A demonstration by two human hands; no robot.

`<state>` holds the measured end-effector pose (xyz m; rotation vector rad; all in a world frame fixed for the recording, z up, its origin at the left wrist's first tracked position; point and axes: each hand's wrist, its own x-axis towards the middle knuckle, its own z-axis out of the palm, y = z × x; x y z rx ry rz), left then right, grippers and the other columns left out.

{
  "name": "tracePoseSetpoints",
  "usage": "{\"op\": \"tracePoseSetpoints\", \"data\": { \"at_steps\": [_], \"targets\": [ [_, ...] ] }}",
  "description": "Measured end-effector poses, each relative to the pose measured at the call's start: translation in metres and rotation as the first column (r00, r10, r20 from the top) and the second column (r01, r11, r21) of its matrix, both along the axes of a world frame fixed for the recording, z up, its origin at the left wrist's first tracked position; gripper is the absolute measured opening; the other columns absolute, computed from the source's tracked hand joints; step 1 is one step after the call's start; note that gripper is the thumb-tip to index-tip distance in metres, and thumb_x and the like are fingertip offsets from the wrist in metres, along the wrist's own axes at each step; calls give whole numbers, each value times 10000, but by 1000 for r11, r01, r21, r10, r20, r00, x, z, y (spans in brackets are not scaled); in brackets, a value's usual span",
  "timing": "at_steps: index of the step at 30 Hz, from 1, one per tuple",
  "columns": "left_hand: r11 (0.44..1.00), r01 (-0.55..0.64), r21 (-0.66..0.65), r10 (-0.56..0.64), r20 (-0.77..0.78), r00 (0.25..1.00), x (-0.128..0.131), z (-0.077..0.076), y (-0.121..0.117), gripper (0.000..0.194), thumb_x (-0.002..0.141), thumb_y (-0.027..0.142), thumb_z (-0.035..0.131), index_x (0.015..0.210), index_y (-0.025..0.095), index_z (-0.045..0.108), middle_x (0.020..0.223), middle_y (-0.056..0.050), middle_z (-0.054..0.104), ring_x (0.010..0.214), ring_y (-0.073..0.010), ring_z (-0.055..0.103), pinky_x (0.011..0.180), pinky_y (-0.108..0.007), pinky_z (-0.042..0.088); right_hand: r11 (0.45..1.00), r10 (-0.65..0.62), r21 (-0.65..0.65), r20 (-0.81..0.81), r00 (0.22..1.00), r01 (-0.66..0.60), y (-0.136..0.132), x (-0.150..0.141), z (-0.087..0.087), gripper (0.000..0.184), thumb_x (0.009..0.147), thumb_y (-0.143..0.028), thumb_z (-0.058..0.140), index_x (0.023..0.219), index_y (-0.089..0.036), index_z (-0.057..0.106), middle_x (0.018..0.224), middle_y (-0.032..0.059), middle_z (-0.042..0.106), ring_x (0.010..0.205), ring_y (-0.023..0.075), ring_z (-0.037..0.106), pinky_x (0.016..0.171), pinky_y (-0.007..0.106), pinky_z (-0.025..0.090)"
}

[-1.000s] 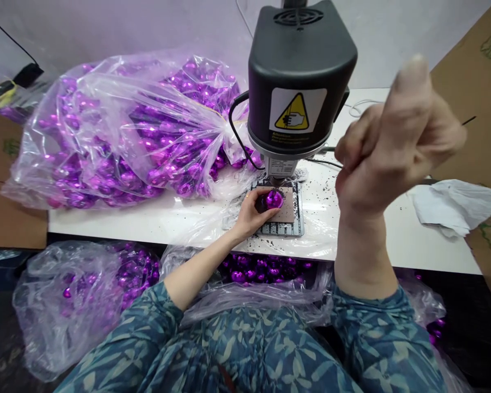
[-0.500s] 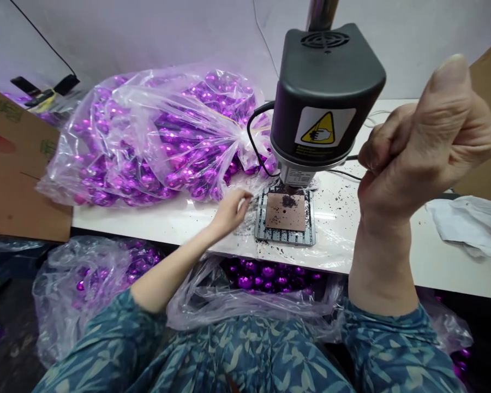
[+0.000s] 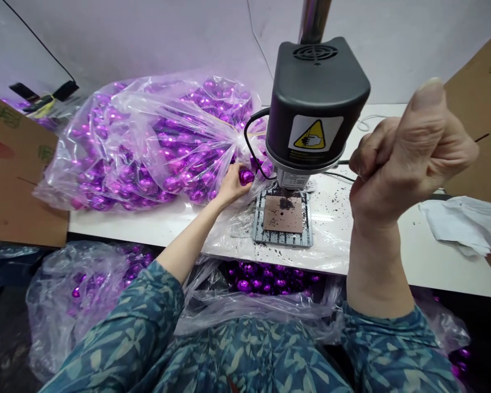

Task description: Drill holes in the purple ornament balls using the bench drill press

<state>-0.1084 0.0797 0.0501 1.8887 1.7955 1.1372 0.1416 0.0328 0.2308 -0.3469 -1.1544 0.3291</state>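
My left hand point(image 3: 232, 184) has its fingers closed around a shiny purple faceted ball point(image 3: 246, 176), just left of the bench drill press point(image 3: 317, 109). Close behind it lies a tied clear plastic bag point(image 3: 147, 103) full of similar balls. My right hand point(image 3: 413, 155) is raised in a fist at the right of the machine; whatever it grips is hidden by the fingers. Below the drill head, a brown square board point(image 3: 283, 214) with a small hole and a pile of dark shavings rests on the slotted metal base point(image 3: 284, 238).
Dark shavings are scattered over the white table point(image 3: 331, 218). An open plastic bag of purple balls point(image 3: 265, 277) sits under its front edge, with another bag point(image 3: 77, 300) to the left. Cardboard boxes point(image 3: 16, 180) flank the table. White cloth or paper point(image 3: 466, 221) lies at right.
My left hand has moved away from me, up to the tied bag, and now has a purple ball in its fingers. My right hand stays raised in a fist.
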Motion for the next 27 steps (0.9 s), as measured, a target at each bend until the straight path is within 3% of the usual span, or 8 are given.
{"op": "tracePoseSetpoints", "data": {
  "at_steps": [3, 5, 9, 12, 15, 20, 24, 27],
  "targets": [
    [997, 49, 53, -58, 173, 983, -2, 15, -44, 498, 757, 306, 840, 1174, 177, 600, 1116, -113, 654, 948, -222, 666, 851, -414, 594, 1000, 4, 1, -17, 1000, -4, -1, -1, 1, 552, 904, -367, 617, 447, -182, 368, 399, -65, 222, 335, 52, 354, 399, 275, 212],
    [986, 157, 48, -164, 310, 936, 4, 23, -72, 527, 794, 424, 828, 1202, 184, 595, 1150, -121, 661, 934, -208, 697, 821, -390, 611, 1000, 8, -3, -30, 1000, -8, -1, -2, 1, 541, 894, -376, 629, 453, -184, 380, 397, -71, 225, 334, 51, 352, 399, 274, 219],
    [928, 370, 38, -340, 486, 805, 26, 16, -100, 657, 846, 610, 752, 1337, 229, 541, 1164, -118, 696, 1005, -220, 720, 878, -386, 612, 1000, 6, -26, -29, 1000, -7, -3, -3, 3, 534, 853, -456, 648, 467, -191, 392, 387, -74, 259, 333, 50, 344, 405, 278, 233],
    [921, 389, 26, -341, 533, 774, 41, -3, -96, 670, 857, 668, 708, 1327, 232, 516, 1093, -97, 718, 985, -212, 715, 872, -370, 602, 999, 3, -47, -28, 1000, -4, -5, -3, 3, 552, 813, -513, 663, 463, -199, 374, 385, -74, 269, 328, 53, 321, 397, 293, 218],
    [929, 369, 34, -339, 482, 808, 50, -14, -86, 609, 853, 635, 725, 1265, 213, 576, 1105, -94, 701, 968, -211, 698, 871, -366, 585, 999, 37, -31, -37, 999, -38, -7, -3, 3, 534, 849, -454, 658, 472, -194, 383, 393, -73, 271, 332, 50, 299, 405, 292, 191],
    [934, 352, 67, -356, 291, 888, 58, -16, -79, 489, 919, 471, 700, 1332, 226, 608, 1162, -95, 677, 1055, -224, 661, 956, -387, 537, 998, 49, -26, -35, 998, -50, -9, -4, 2, 535, 861, -442, 646, 485, -198, 355, 409, -78, 222, 338, 44, 319, 394, 272, 228],
    [946, 324, 1, -306, 327, 894, 65, -22, -76, 655, 829, 435, 803, 1372, 208, 515, 1222, -112, 674, 1019, -214, 680, 913, -367, 552, 999, 29, -33, -20, 999, -30, -10, -4, 1, 530, 867, -445, 624, 502, -191, 336, 433, -77, 188, 354, 25, 335, 405, 235, 254],
    [953, 302, -30, -270, 372, 888, 70, -25, -73, 662, 768, 392, 857, 1308, 200, 524, 1219, -111, 677, 1109, -243, 669, 971, -390, 538, 999, -13, -41, 18, 1000, 13, -10, -3, 0, 527, 901, -452, 568, 511, -182, 336, 440, -72, 188, 362, 4, 334, 417, 204, 248]
  ]
}}
